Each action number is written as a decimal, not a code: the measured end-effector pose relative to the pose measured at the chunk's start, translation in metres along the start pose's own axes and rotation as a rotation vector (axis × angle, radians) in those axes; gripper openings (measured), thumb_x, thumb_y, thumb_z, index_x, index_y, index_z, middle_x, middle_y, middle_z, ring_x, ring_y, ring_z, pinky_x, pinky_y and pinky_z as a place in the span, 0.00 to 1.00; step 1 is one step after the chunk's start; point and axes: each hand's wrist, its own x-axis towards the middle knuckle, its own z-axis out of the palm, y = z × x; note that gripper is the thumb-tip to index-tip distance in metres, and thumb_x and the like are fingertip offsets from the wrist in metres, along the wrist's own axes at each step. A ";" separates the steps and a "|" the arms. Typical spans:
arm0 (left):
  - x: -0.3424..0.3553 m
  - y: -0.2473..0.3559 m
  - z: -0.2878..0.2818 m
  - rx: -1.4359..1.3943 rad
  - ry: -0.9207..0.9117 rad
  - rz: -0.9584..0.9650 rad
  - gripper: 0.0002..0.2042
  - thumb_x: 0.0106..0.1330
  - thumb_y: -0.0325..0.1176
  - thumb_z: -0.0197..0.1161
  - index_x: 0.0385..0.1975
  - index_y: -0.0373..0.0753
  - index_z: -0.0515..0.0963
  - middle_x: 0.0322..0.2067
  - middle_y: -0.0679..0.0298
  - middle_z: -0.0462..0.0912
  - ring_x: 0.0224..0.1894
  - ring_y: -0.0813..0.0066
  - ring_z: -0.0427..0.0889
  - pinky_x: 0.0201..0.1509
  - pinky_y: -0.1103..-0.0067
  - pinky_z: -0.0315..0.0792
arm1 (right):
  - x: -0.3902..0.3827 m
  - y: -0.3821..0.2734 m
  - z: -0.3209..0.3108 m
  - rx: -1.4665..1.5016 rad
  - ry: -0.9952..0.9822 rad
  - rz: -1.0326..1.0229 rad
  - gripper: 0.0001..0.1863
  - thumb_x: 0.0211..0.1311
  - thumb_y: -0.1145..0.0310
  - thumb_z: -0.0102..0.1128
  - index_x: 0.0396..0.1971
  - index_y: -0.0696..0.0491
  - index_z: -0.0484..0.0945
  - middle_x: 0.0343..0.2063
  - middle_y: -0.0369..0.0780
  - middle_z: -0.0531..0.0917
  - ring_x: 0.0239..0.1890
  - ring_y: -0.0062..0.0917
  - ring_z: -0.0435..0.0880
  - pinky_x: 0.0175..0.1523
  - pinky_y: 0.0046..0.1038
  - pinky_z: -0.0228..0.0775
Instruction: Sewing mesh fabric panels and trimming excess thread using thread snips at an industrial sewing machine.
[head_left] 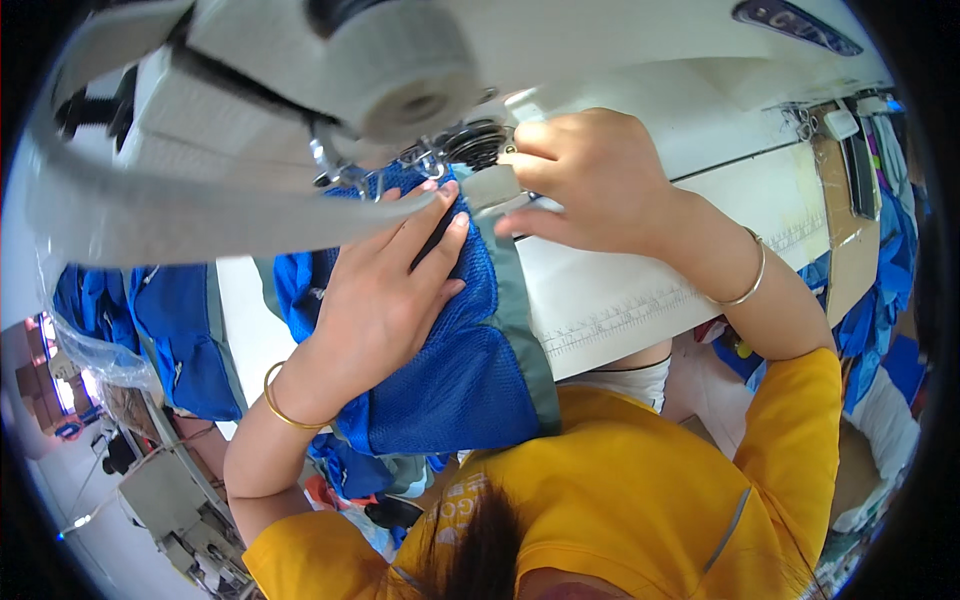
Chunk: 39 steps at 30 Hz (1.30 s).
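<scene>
Near ten o'clock my left hand (385,285) spreads flat on the grey-edged blue mesh fabric (460,385) reaching toward six, while at one my right hand (600,180) is half curled, its hold unclear, and the sewing machine head (400,75) hangs at eleven

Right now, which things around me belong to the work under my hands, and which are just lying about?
In use:
blue mesh fabric with grey edging, under your left hand
sewing machine, your right hand close to it

Seemingly just lying about:
other blue pieces, at left
clear plastic, far left
cardboard, at right
</scene>
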 end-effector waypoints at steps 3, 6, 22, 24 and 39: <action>-0.002 -0.002 0.001 -0.066 0.011 -0.019 0.24 0.52 0.32 0.70 0.51 0.33 0.78 0.58 0.51 0.75 0.59 0.52 0.74 0.65 0.60 0.64 | 0.003 -0.003 -0.005 0.021 0.017 0.012 0.10 0.52 0.62 0.66 0.35 0.46 0.83 0.30 0.30 0.81 0.30 0.25 0.84 0.31 0.30 0.76; 0.001 -0.002 -0.001 -0.065 0.001 -0.023 0.22 0.52 0.32 0.71 0.49 0.35 0.79 0.57 0.52 0.76 0.59 0.52 0.74 0.69 0.58 0.62 | 0.008 0.000 -0.002 -0.025 -0.092 -0.033 0.13 0.51 0.67 0.65 0.39 0.46 0.83 0.38 0.28 0.84 0.29 0.23 0.84 0.31 0.29 0.77; -0.002 -0.010 0.004 -0.098 0.078 0.026 0.23 0.54 0.33 0.70 0.51 0.35 0.78 0.55 0.51 0.77 0.62 0.52 0.72 0.68 0.59 0.62 | 0.008 -0.005 0.002 -0.187 -0.074 -0.044 0.13 0.51 0.71 0.59 0.38 0.49 0.84 0.42 0.28 0.86 0.25 0.22 0.84 0.29 0.26 0.77; -0.003 -0.011 0.006 -0.102 0.089 0.019 0.23 0.54 0.33 0.70 0.51 0.35 0.79 0.55 0.51 0.76 0.62 0.52 0.72 0.67 0.60 0.63 | 0.009 -0.004 0.004 -0.167 -0.085 -0.052 0.12 0.50 0.71 0.59 0.36 0.50 0.84 0.41 0.29 0.86 0.26 0.23 0.84 0.29 0.27 0.77; -0.005 -0.015 0.006 -0.056 0.075 0.014 0.23 0.55 0.34 0.70 0.51 0.36 0.79 0.60 0.53 0.74 0.64 0.56 0.72 0.63 0.65 0.65 | 0.011 -0.003 0.009 -0.173 -0.024 -0.084 0.08 0.47 0.72 0.62 0.29 0.49 0.84 0.39 0.30 0.85 0.25 0.24 0.83 0.28 0.26 0.75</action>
